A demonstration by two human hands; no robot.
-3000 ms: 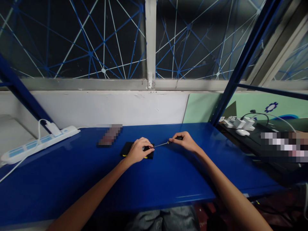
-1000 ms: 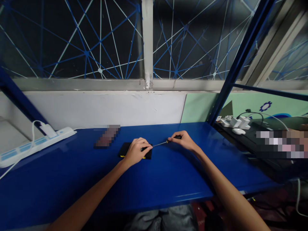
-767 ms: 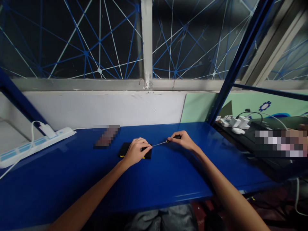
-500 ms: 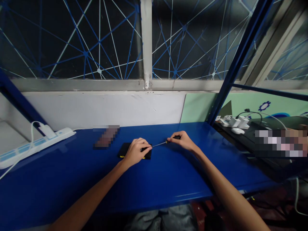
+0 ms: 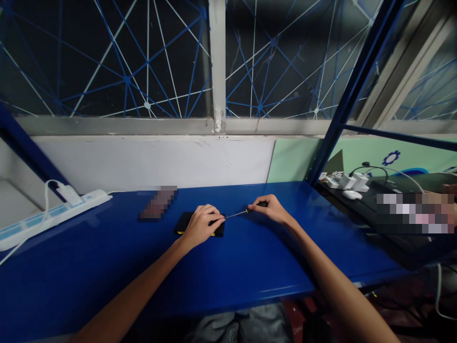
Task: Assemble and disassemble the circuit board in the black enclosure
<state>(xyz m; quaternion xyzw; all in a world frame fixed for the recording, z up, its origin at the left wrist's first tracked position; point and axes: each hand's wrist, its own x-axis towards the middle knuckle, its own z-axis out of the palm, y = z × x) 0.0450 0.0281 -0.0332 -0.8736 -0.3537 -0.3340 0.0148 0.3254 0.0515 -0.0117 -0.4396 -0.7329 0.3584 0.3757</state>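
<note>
My right hand (image 5: 269,207) is closed round the black handle of a screwdriver (image 5: 236,214). Its thin metal shaft points left, with a yellow band by the handle. At the tip, my left hand (image 5: 204,223) pinches a small black part (image 5: 215,221), mostly hidden by the fingers and thumb; its kind does not show. The screwdriver tip meets this part at the fingertips. Under my left hand lies a flat black case (image 5: 183,222) with yellow marks along its front edge. The hand covers the middle of the case, and I cannot tell whether the small part is attached to it.
A blue table (image 5: 250,267) carries a white power strip (image 5: 53,219) with a plugged-in charger and cable on the left. A blurred-out object (image 5: 157,205) lies behind the case. On the right stands a dark desk with white chargers (image 5: 353,181), and another person's hand (image 5: 441,202) shows there.
</note>
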